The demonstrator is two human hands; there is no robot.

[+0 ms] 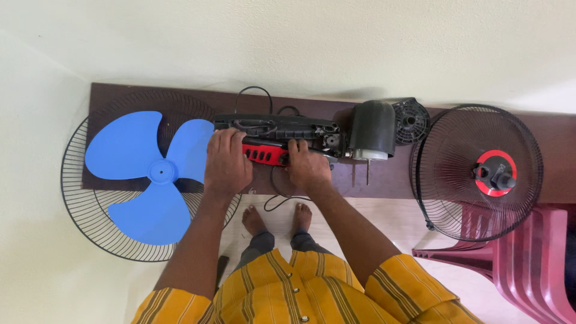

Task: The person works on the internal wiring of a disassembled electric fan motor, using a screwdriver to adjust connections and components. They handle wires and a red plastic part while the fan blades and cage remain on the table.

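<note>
A dismantled fan body (282,128) lies on its side along a dark wooden bench (384,180), with its black motor housing (372,129) at the right end. My left hand (226,161) rests on the left end of a red control panel (264,153) against the black body. My right hand (307,166) presses on the panel's right end. Both hands grip the panel from the near side. A black cord (255,91) loops behind the body.
A blue three-bladed propeller (150,174) lies on a wire grille (81,210) at the left. A second wire grille (477,174) with a red and black hub leans at the right over stacked red plastic chairs (528,258). A black round motor cover (410,120) sits by the motor.
</note>
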